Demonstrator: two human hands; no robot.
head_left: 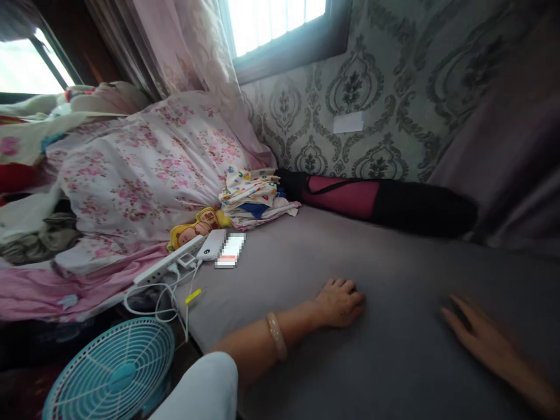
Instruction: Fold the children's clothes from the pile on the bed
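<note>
My left hand (pixel 340 303) rests palm down on the grey mattress (pixel 306 373), its fingers slightly bent and a little apart, with nothing seen in it. A pale bangle (pixel 276 336) circles that wrist. Further right, my right hand (pixel 481 332) is blurred by motion over the same grey surface. Its thumb and fingers are apart, and it holds nothing. Whether it touches the mattress I cannot tell.
A black and maroon long bag (pixel 343 195) lies along the wall. Folded clothes (pixel 251 192), a phone (pixel 230 251), a white power bank (pixel 212 245) and a power strip (pixel 168 259) with cables sit at the left edge. A blue fan (pixel 122 376) stands below.
</note>
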